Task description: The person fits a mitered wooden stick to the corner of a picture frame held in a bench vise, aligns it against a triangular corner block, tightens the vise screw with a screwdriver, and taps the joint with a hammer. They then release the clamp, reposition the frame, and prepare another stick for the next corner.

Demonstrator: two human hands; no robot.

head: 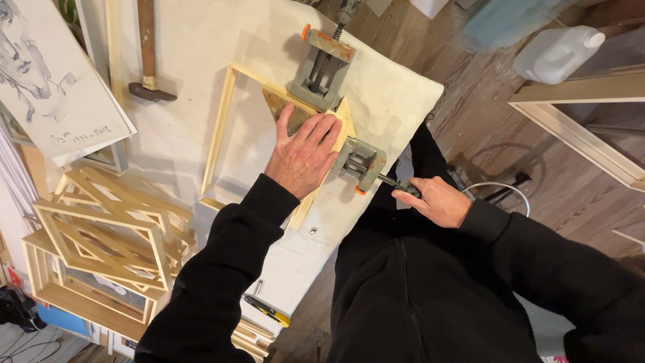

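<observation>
Pinching, right hand (437, 199): my grip is closed round the dark handle (407, 189) at the end of the nearer clamp screw, fingers curled over it, close to my body.
Left hand (304, 153): grip spread flat, palm down, fingers fanned, pressing on the frame corner; holds nothing.
Corner clamp (336, 128): grey metal, two screw arms set at a right angle, orange tips. Nearer arm (359, 165) just beside my left hand; farther arm (321, 67) runs away from me.
Wooden frame (222, 128): pale bare strips, lying flat on the worktop, its right corner seated in the clamp under my left palm.
Worktop (195, 40): covered with an off-white cloth.
Near edge: a yellow and black tool (267, 310) and a small screw (313, 230) on the cloth.
Left side: a stack of similar pale frames (107, 235), piled askew.
Farther left: a hammer (149, 70) lying on the cloth, well apart from the clamp; an ink drawing on white board (54, 81) beside it.
Far right: a white plastic jug (557, 54) on the wooden floor (484, 107).
</observation>
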